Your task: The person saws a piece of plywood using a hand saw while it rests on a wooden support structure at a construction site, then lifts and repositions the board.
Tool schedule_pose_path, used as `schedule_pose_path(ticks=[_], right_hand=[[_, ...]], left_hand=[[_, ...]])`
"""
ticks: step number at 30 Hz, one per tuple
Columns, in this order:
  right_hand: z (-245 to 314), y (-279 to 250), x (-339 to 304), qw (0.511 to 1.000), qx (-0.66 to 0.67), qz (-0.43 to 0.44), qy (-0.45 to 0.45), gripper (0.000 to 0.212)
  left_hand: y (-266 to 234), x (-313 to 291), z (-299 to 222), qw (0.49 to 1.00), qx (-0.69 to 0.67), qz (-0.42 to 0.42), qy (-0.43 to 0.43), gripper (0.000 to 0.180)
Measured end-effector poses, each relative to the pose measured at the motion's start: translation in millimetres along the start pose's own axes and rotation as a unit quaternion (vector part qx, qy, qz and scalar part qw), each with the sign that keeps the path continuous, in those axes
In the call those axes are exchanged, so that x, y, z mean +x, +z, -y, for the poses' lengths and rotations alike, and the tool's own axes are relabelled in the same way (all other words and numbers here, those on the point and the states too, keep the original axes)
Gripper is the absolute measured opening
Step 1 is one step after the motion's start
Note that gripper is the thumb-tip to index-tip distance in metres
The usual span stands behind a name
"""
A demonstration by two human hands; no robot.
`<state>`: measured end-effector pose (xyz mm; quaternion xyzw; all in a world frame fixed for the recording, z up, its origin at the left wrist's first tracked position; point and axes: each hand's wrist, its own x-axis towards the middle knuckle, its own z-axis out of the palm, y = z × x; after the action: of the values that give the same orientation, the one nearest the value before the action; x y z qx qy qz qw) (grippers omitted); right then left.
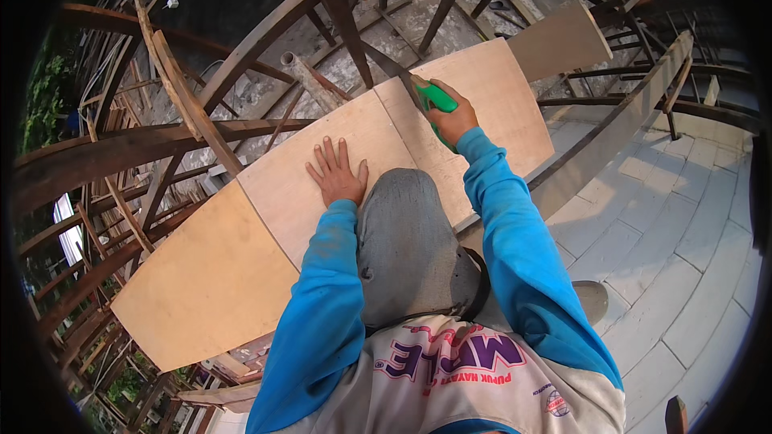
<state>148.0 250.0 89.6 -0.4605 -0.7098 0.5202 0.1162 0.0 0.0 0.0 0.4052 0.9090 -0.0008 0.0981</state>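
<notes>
Okay, right hand (pixel 455 118) closed round the green handle (pixel 437 96) of the saw (pixel 411 88). Saw is at the pale board's (pixel 310 135) far edge, blade near a thin line (pixel 388 114), tip poking past the edge. Left hand (pixel 339 178) flat on the board, fingers spread, left of the line. Gray trouser leg (pixel 406 217) between arms. Yellower panel (pixel 201 277) at left, pale floor (pixel 683 257) right.
</notes>
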Motion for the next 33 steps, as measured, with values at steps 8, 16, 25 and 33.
schedule_pose_path(ticks=[8,16,25,33], right_hand=[[0,-110,-238,0.995,0.068,0.009,0.076,0.061],[-16,6,-2,0.999,0.026,-0.037,-0.024,0.060],[-12,-94,-190,0.997,0.060,0.025,0.051,0.066],[-22,-12,-42,0.998,0.041,-0.033,-0.033,0.061]], left_hand=[[-5,-33,2,1.000,0.001,-0.005,-0.003,0.076],[-6,-12,-16,1.000,-0.002,-0.001,0.004,0.076],[-15,-18,-9,0.999,-0.006,0.034,-0.017,0.077],[-6,-12,-19,0.999,0.005,0.040,-0.003,0.077]])
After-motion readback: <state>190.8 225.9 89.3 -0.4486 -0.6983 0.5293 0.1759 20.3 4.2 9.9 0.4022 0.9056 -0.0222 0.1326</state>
